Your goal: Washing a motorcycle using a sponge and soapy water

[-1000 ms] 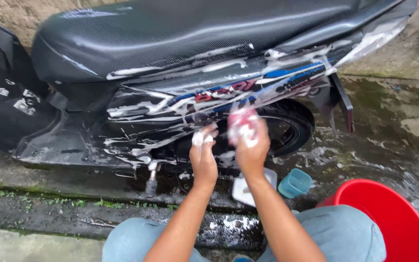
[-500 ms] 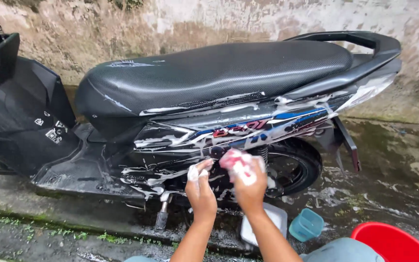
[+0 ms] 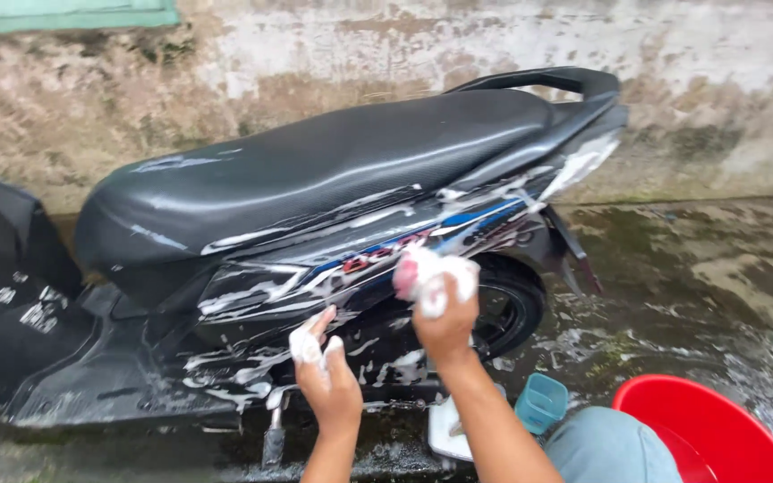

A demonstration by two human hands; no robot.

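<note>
Head view: one scooter [image 3: 315, 197], one sponge [image 3: 431, 275], two soapy hands.

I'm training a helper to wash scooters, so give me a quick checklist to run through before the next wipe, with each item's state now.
1. Sponge gripped in right hand: ok.
2. Sponge soapy: ok.
3. Left hand free, foam on fingers: ok.
4. Side panel lathered: ok.
5. Seat lathered: not ok, only streaks.
6. Water in red bucket: cannot tell.
</note>
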